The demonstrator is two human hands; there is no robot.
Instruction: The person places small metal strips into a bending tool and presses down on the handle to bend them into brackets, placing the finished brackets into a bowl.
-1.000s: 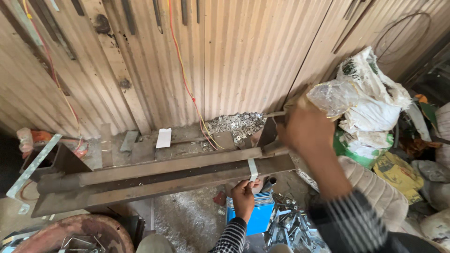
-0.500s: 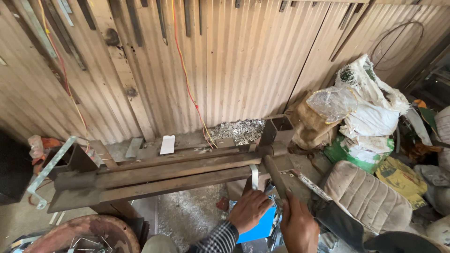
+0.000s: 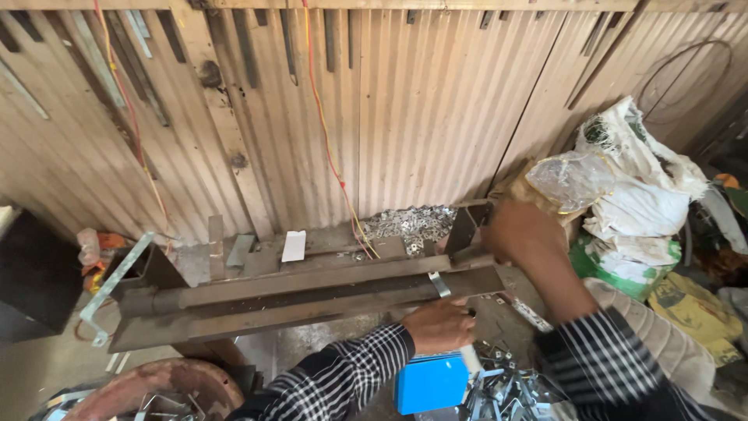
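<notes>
The right hand (image 3: 523, 232) had come back up to 2 o'clock, closed on the long metal bar's (image 3: 312, 292) end, while the left hand (image 3: 440, 326) pinched the shiny strip (image 3: 439, 284) wrapped over it.

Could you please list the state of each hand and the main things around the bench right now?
left hand: gripping the strap's lower end
right hand: pressed on the bench's right end
metal strap: bent over the long steel bench
blue box: closed, under the bench
white sacks: piled, bulging
</notes>
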